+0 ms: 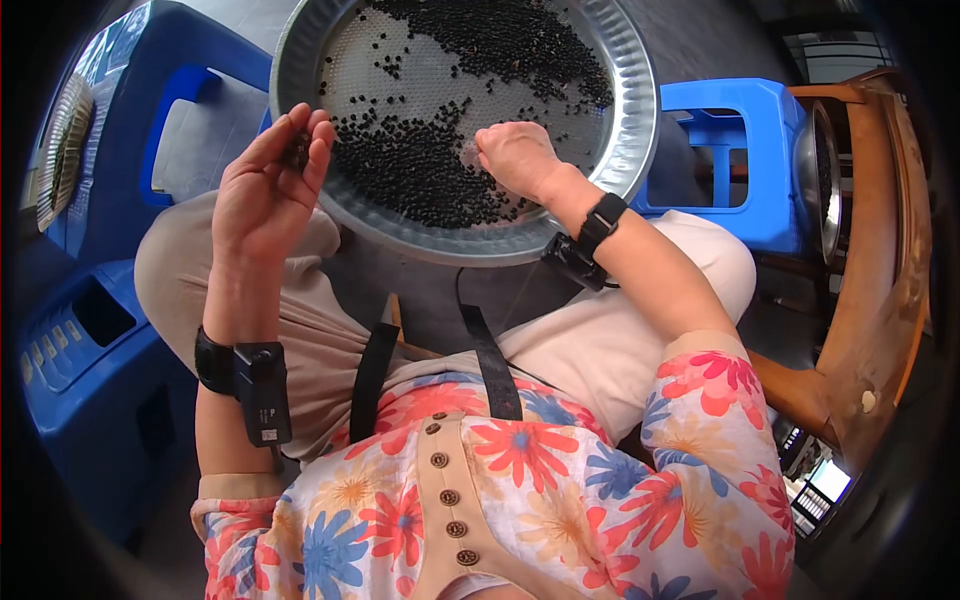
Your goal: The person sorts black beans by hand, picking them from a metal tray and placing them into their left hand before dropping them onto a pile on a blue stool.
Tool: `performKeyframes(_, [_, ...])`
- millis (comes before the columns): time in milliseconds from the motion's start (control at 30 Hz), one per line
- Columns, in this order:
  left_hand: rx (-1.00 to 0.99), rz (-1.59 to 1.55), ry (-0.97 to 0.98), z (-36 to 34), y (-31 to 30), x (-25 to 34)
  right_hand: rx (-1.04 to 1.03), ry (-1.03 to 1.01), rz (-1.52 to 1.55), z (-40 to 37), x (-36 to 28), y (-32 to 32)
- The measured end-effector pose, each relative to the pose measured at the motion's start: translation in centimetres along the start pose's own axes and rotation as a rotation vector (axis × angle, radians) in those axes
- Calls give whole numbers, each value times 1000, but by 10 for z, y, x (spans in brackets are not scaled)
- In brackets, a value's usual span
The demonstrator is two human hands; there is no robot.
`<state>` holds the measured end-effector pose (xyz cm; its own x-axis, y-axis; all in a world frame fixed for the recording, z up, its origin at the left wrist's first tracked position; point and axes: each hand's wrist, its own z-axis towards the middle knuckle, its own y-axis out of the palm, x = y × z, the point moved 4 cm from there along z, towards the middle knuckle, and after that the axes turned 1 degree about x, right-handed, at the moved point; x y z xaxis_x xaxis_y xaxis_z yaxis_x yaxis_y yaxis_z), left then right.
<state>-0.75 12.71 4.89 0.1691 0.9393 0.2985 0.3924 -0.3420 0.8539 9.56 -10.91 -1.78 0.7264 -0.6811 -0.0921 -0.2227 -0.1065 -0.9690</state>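
A large round metal tray [640, 110] with a fluted rim sits in front of me, above my knees. Black beans [410, 170] are spread over it in two main heaps, one near and one far, with loose ones between. Beside the tray's left rim, my left hand [270, 185] is raised, its fingers curled around small dark bits [297, 150] too small to name. My right hand [520, 158] is over the near heap with its fingers closed together; whatever they pinch, if anything, is hidden.
On the left, a blue plastic stool [115, 130] bears a pale ribbed dish [65, 150]. Another blue stool [735, 225] stands right of the tray, with a metal bowl [825, 180] beside it. A wooden chair [880, 250] is at far right, and a blue plastic box [75, 390] at lower left.
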Motion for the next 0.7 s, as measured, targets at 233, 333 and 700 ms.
performKeyframes(233, [-8, -11, 64, -14, 5, 17, -23, 13, -36, 3, -7, -5])
performKeyframes(333, [-48, 18, 73, -18, 12, 25, 17, 23, 18, 4, -7, -4])
performKeyframes(700, [-53, -15, 495, -93, 46, 158, 219, -74, 414, 42, -96, -105])
